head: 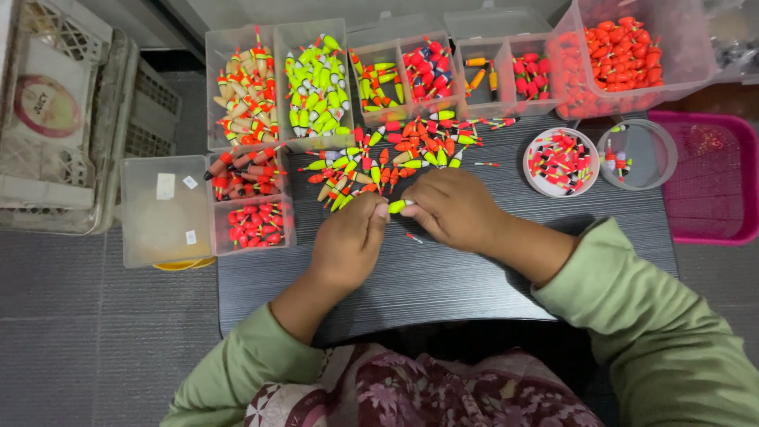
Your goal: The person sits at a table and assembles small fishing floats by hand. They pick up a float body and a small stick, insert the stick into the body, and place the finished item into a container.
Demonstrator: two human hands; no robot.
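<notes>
While both my hands, left [348, 241] and right [452, 207], pinch one yellow-green float [398, 205], bins [316, 79] look mostly sorted; loose pile [395, 154] on table [443, 277] remains.

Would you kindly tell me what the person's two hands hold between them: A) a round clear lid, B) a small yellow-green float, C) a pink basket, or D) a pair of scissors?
B: the left hand and right hand pinch a small yellow-green float between their fingers, just in front of the loose pile of floats on the dark table.

left hand [348, 241] and right hand [455, 207] pinching yellow-green float [398, 205], dark table [443, 277]
</notes>
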